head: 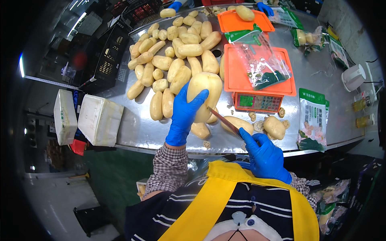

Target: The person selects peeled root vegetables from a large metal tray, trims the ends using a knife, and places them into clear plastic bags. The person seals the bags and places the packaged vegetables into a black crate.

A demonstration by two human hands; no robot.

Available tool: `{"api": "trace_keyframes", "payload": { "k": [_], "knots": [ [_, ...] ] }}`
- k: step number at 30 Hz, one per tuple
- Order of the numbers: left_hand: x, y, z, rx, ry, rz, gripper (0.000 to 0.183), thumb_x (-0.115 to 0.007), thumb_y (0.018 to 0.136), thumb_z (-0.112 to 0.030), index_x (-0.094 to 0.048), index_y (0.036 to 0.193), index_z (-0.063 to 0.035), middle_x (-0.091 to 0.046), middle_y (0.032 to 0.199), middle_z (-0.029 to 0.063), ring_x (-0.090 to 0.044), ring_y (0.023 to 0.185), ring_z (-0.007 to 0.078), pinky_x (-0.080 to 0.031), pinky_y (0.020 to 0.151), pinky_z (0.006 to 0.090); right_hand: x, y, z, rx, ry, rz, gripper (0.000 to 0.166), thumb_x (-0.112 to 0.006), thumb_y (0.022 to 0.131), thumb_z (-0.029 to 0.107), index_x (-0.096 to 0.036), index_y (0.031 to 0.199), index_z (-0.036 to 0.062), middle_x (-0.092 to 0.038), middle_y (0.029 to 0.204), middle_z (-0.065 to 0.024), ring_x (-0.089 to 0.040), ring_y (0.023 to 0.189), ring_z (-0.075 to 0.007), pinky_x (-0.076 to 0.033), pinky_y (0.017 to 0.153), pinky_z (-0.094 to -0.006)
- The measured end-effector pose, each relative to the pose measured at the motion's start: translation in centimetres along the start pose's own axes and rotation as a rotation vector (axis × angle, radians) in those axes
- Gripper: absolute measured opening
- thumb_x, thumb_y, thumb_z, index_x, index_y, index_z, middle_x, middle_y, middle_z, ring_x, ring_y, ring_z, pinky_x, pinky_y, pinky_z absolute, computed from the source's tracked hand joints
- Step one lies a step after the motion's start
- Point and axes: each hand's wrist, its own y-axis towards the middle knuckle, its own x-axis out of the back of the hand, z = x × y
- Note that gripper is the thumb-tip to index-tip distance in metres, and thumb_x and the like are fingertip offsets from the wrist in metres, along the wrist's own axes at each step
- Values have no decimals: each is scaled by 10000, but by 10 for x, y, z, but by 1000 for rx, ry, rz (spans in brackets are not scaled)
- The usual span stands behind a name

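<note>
My left hand (185,113), in a blue glove, grips a large peeled lotus root segment (208,86) above the front of the metal table. A knife (224,120) with a reddish-brown blade is held in my gloved right hand (265,155). Its tip meets a small dark spot near the lower end of the root. Below the knife lie another lotus root segment (238,125) and, to its right, a shorter one (274,128). Cut lotus root slices (258,126) are scattered around them. Many more lotus root segments (181,48) are heaped beyond my left hand.
An orange-topped digital scale (236,75) carries a printed plastic pouch (262,64). Another pouch (313,120) lies at right, near a white electric kettle (353,77). White foam boxes (101,120) and a black crate (104,60) stand left. Across the table, a co-worker's gloved hand (265,9) is beside a second scale.
</note>
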Motion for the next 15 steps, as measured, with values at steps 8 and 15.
{"api": "trace_keyframes", "payload": {
  "k": [8,15],
  "knots": [
    [-3,0,0,6,31,-6,479,-676,747,-155,-495,1154,23,-583,1036,96,-560,928,150,-456,799,269,0,1,-3,25,12,-30,810,-710,607,158,-332,1322,128,-491,978,-114,-560,778,-259,-493,581,-349],
    [-3,0,1,-27,78,-18,530,-688,734,-147,-469,1186,22,-570,1067,111,-552,959,162,-454,822,276,1,3,-2,40,-13,-11,796,-700,609,165,-336,1316,111,-482,920,-106,-555,749,-250,-489,559,-351]
  ]
}}
